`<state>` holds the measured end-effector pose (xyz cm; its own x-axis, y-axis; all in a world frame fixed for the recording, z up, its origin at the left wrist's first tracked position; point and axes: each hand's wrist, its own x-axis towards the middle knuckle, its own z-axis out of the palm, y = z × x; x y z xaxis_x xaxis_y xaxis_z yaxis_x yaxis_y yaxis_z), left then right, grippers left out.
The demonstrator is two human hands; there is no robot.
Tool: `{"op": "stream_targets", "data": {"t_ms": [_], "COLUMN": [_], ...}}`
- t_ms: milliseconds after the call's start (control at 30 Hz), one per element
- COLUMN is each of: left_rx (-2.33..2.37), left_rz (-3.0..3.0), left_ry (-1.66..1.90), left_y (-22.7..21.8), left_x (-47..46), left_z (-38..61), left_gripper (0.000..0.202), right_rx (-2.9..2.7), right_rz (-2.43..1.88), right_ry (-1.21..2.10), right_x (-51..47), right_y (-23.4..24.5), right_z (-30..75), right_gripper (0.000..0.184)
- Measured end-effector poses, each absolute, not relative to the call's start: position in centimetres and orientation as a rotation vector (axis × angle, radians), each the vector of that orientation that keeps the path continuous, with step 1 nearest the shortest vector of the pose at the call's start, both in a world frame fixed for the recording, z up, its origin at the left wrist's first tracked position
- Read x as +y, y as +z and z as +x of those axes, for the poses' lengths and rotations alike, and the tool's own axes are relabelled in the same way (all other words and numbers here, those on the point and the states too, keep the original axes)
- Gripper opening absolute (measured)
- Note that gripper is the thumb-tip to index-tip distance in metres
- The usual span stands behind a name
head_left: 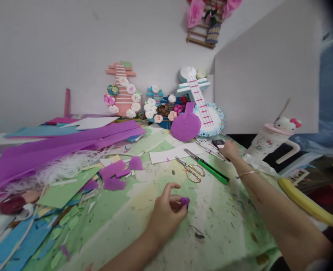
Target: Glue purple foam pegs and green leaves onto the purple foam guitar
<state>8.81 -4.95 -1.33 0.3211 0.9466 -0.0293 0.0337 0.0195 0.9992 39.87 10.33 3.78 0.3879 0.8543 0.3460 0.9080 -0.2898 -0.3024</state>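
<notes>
Green counter [104, 229] with a tiny purple piece [184, 201] in one hand

Behind the messy counter is a plain pale wall [48, 45]. Near the bottom middle of the frame, the left hand [169, 210] pinches the purple piece between its thumb and a finger. Its pointer finger is bent and lifted, so there is a gap above the pinch. The piece sits by the fingertips and looks about as tall as it is wide, so I cannot tell its long side or which way it points.

Right of the middle, the right hand [230, 150] is blurry. It is near some thin white sticks [208, 147] and a small dark box [218, 143]. I cannot tell how open it is or if it holds anything.

Gold scissors [193, 172] point to the upper left. Just beside them, a green cutter [211, 169] slants from upper left to lower right.
</notes>
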Motion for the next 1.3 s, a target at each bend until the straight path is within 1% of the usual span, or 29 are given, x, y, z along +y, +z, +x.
{"op": "stream_targets", "data": {"t_ms": [67, 133, 200, 233, 300, 400, 467, 633, 767, 1000, 1300], "left_rx": [1.011, 1.032, 1.047, 1.049, 1.039, 1.024, 1.023, 0.995, 0.985, 1.017, 1.01], "left_rz": [1.328, 1.322, 1.305, 1.286, 1.234, 1.16, 1.119, 1.09, 1.134, 1.113, 1.085], "left_ry": [0.954, 0.968, 0.987, 0.998, 1.012, 1.012, 0.998, 0.945, 0.957, 0.917, 0.911], "left_y": [-1.3, -1.3, -1.2, -1.1, -0.9, -0.7, -0.8, -1.0, -1.1, -1.3, -1.4], "left_x": [-4.7, -4.4, -4.0, -3.8, -3.5, -3.0, -2.6, -1.4, -0.7, -0.5, -0.7], "left_z": [8.4, 8.0, 7.8, 7.7, 7.5, 7.4, 7.3, 7.0, 6.8, 6.5, 6.5], "left_gripper": [0.031, 0.029, 0.029, 0.028, 0.024, 0.016, 0.015, 0.015, 0.014, 0.012, 0.013], "right_rx": [-1.503, -1.539, -1.571, -1.569, -1.509, -1.346, -1.241, -1.07, -0.929, -0.893, -1.108], "right_rz": [-2.061, -1.885, -1.687, -1.583, -1.392, -1.171, -1.07, -0.955, -0.873, -0.885, -0.914], "right_ry": [0.072, 0.388, 0.775, 0.962, 1.267, 1.581, 1.721, 1.898, 1.954, 1.959, 1.854], "right_x": [9.2, 7.8, 6.4, 5.7, 4.4, 2.8, 2.1, 1.6, 1.6, 1.4, 1.7], "right_y": [3.2, 2.2, 1.0, 0.4, -0.4, -1.0, -1.1, -1.7, -1.9, -1.9, -1.9], "right_z": [36.6, 32.6, 28.5, 26.7, 23.9, 22.1, 22.0, 22.8, 23.2, 23.3, 23.6], "right_gripper": [0.034, 0.023, 0.013, 0.013, 0.019, 0.025, 0.026, 0.023, 0.019, 0.013, 0.013]}}
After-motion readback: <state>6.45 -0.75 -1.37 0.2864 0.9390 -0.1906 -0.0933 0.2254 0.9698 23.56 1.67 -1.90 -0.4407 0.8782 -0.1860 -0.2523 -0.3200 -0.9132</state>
